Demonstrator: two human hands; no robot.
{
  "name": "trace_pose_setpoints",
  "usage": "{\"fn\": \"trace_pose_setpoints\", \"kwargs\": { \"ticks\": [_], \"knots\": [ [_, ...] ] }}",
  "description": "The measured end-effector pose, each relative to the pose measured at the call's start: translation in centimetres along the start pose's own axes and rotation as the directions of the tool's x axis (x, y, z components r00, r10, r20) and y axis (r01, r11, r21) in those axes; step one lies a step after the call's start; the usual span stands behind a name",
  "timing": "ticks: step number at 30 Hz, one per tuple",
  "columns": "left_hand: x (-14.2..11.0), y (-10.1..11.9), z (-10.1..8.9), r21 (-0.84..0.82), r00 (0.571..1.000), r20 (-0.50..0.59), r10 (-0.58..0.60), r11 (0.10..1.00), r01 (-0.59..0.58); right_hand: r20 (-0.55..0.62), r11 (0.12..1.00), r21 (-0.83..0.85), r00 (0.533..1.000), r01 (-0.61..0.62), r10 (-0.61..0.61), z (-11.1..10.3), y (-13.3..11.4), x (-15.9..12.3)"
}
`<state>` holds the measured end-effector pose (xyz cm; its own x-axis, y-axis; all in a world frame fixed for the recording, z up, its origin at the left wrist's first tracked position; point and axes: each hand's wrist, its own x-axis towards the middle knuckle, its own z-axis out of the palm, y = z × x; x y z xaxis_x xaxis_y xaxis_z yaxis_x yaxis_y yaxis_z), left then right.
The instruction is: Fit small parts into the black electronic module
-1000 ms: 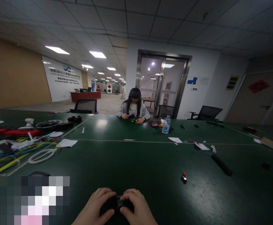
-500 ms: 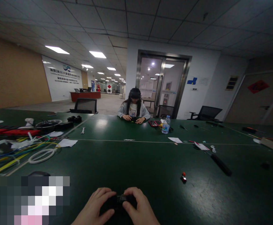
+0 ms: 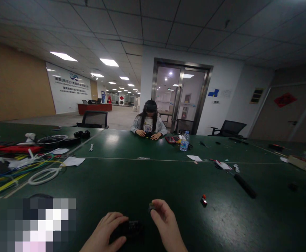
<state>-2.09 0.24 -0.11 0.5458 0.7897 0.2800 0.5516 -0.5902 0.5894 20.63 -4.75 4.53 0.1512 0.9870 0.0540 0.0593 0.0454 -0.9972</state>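
My left hand (image 3: 108,229) is closed around a black device (image 3: 134,226) low in front of me, its thumb and fingers on the left end. The device is dark against the dark tabletop, so I cannot make out its exact kind. Slightly above and to the right, my right hand (image 3: 166,222) pinches a small dark piece (image 3: 151,208) between thumb and forefinger, apart from the device. To the right of this hand a small red and silver item (image 3: 204,200) lies on the green table (image 3: 110,182).
Beyond it on the right is a black-handled tool (image 3: 244,185). Cables (image 3: 43,175) and a sheet of paper (image 3: 74,161) lie at left, with a small wrench (image 3: 91,147) farther back. Across the table, near a water bottle (image 3: 184,141), a person (image 3: 149,122) handles a dark object.
My right hand has moved off the black device, up and to the right, with the small dark piece in its fingers. The left hand stays on the device.
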Motion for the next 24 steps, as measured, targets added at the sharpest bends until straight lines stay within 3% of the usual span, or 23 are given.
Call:
{"fn": "trace_pose_setpoints", "kwargs": {
  "ticks": [5, 11, 24],
  "knots": [
    [0.0, 0.2, 0.0, -0.011, 1.0, 0.01, 0.0, 1.0, 0.001, -0.105, 0.981, 0.188, 0.993, -0.041, 0.061, -0.7, 0.6, 0.5],
    [-0.1, 0.9, 0.0, -0.018, 0.998, -0.06, -0.021, 1.0, 0.02, -0.185, 0.945, 0.328, 0.98, -0.012, 0.076, -0.9, 1.0, 0.8],
    [-0.2, 1.2, -0.1, -0.008, 0.997, -0.075, -0.013, 1.0, 0.013, -0.168, 0.816, 0.578, 0.98, 0.009, 0.108, -1.1, 0.2, 0.8]
  ]
}}
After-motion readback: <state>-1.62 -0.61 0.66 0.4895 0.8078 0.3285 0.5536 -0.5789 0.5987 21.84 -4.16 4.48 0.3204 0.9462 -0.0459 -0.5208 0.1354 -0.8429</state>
